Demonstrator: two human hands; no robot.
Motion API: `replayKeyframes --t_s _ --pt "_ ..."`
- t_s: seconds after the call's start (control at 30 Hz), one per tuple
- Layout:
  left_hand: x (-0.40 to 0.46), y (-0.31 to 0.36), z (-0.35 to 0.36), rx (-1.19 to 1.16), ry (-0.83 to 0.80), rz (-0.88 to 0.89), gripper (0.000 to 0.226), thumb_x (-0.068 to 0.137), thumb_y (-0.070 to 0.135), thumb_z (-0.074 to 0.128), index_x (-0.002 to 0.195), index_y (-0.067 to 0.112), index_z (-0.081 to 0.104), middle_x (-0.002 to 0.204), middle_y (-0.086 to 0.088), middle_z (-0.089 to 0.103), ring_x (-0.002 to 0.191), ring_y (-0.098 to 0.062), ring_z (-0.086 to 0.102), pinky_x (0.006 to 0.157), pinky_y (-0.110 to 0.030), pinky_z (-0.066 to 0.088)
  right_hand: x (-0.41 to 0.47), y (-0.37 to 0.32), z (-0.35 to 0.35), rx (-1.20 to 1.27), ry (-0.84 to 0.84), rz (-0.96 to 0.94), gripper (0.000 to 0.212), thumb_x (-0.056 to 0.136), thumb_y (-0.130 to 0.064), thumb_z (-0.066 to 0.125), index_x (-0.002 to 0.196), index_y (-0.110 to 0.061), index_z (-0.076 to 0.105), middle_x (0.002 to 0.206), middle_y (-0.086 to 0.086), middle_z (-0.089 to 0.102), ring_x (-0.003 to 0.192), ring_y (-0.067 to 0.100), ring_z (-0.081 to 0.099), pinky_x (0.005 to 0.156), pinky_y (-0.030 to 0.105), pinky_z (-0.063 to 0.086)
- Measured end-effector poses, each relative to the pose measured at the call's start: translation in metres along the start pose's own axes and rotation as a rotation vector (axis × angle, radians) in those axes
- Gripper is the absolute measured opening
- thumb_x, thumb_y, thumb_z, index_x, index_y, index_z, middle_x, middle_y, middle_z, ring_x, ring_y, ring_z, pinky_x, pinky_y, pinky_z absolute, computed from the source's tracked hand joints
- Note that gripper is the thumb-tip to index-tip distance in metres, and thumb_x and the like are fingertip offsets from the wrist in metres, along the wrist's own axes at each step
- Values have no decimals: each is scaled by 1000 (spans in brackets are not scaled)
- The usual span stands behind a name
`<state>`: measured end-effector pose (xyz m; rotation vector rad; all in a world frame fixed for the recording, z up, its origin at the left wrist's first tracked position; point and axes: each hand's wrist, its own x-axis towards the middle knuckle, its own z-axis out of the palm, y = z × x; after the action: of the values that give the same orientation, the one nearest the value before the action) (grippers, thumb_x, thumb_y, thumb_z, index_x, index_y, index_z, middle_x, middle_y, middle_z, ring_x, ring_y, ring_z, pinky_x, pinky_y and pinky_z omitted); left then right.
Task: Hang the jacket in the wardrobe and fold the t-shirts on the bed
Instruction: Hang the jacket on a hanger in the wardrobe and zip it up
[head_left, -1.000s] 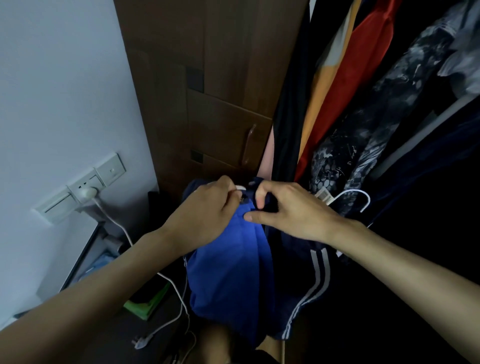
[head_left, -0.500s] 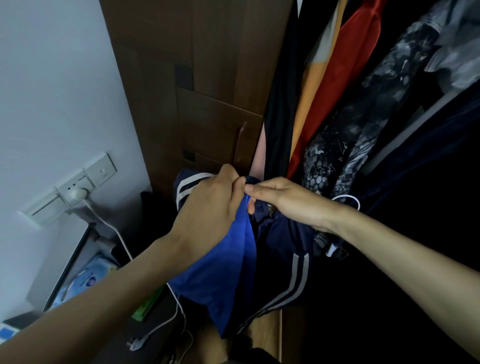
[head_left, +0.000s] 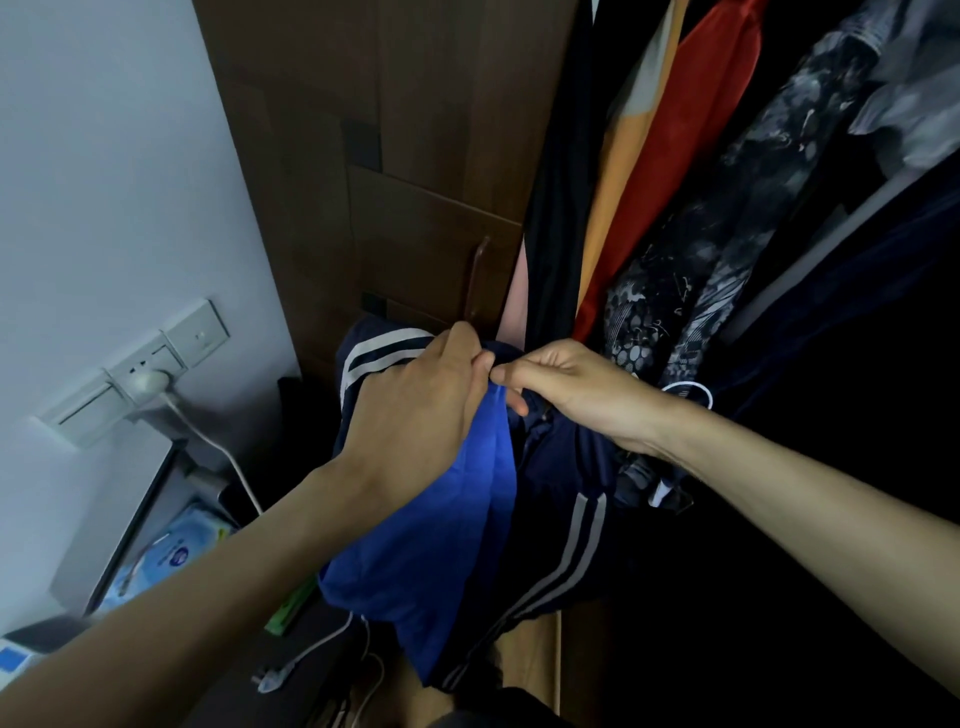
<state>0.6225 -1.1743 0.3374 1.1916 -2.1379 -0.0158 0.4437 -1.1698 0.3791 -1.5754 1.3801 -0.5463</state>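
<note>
The left hand (head_left: 415, 410) and right hand (head_left: 576, 395) meet fingertip to fingertip, both pinching the top edge of the navy jacket (head_left: 561, 519), whose blue lining hangs below the left palm; hanging clothes (head_left: 691, 171) in the wardrobe (head_left: 395, 156) rise just beyond the right knuckles.

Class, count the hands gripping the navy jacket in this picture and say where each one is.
2. The left hand pinches the navy jacket at its top from the left; the right hand pinches it from the right, fingertips nearly meeting.

Smooth, faintly shiny cloth jacket (head_left: 436, 535); matt dark wood wardrobe (head_left: 395, 156).
</note>
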Motion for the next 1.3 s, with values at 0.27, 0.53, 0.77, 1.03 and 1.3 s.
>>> replayKeyframes --t_s 0.27,0.53,0.77,1.03,1.3 --pt "1 -10 -8 -76 -39 -143 21 105 37 36 93 22 44 67 15 43 56 -6 42 48 -28 32 -12 -1 -7 31 60 -45 17 92 -25 73 85 -10 78 75 -7 74 78 1 68 82 10 45" --pt "6 -9 -7 -79 -47 -78 21 104 37 40 87 25 43 68 12 46 59 -10 46 52 -30 35 -13 -1 -4 121 164 -109 15 86 -19 80 100 -13 81 97 -5 80 101 2 72 97 15 50" --pt "9 -5 -8 -106 -60 -49 25 105 37 41 93 18 53 73 8 55 62 -14 55 51 -36 46 -13 1 1 -197 361 -185 15 83 -36 82 93 -24 83 91 -15 78 95 -6 70 99 28 52" --pt "13 0 -6 -133 -75 -40 20 105 34 41 91 20 44 69 11 48 56 -7 49 49 -27 35 -14 -3 1 54 299 -123 16 91 -25 75 102 -14 81 96 -8 80 98 -2 72 98 17 52" --pt "13 9 1 -350 -151 -153 21 108 29 38 95 16 49 64 10 53 62 -9 58 60 -26 45 -10 1 -3 407 185 186 31 88 -35 76 110 -12 79 103 2 80 103 8 73 95 19 52"
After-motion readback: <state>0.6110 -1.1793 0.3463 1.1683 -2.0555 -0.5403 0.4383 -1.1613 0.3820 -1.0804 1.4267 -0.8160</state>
